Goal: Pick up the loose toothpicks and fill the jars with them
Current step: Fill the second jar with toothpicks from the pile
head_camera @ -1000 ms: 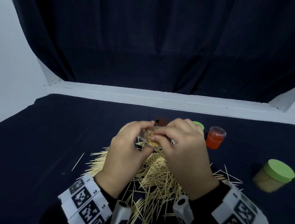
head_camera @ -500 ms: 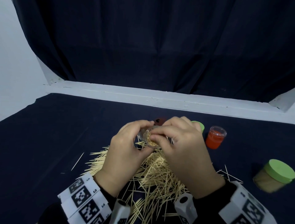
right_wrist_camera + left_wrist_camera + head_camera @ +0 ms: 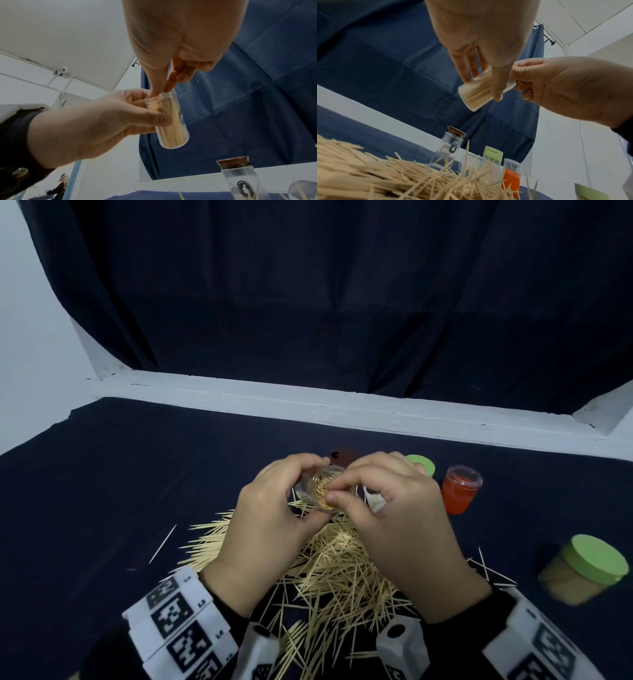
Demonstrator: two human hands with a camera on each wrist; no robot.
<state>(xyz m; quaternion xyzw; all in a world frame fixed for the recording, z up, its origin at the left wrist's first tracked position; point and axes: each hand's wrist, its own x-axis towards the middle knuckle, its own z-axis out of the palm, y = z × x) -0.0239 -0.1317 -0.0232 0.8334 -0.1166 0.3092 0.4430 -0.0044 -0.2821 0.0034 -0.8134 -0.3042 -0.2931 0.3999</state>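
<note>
From the head camera, the left hand point(image 3: 270, 529) grips a clear jar point(image 3: 313, 491) tilted toward the person above the pile of loose toothpicks point(image 3: 329, 573), while the right hand point(image 3: 394, 525) pinches at the jar's packed mouth. Over the last second both hands have barely shifted, lifting only slightly toward the far edge of the table point(image 3: 102, 491); the packing step seems to be nearing its end, since the jar looks almost full. Counted here: one red jar point(image 3: 459, 491), two green lids point(image 3: 594, 559), a brown lid behind the hands, and one stray toothpick left of the heap.

From the left wrist, the left hand's fingers point(image 3: 465, 70) and thumb wrap the jar point(image 3: 477, 93), held well above the pile point(image 3: 385, 175). Four containers stand beyond: a brown-lidded glass jar point(image 3: 448, 148), a green-topped one point(image 3: 492, 154), an orange one point(image 3: 511, 180), and a clear one between.

From the right wrist, the right fingertips point(image 3: 169, 83) press into the jar's open rim point(image 3: 159, 98); whether they hold toothpicks cannot be told.
</note>
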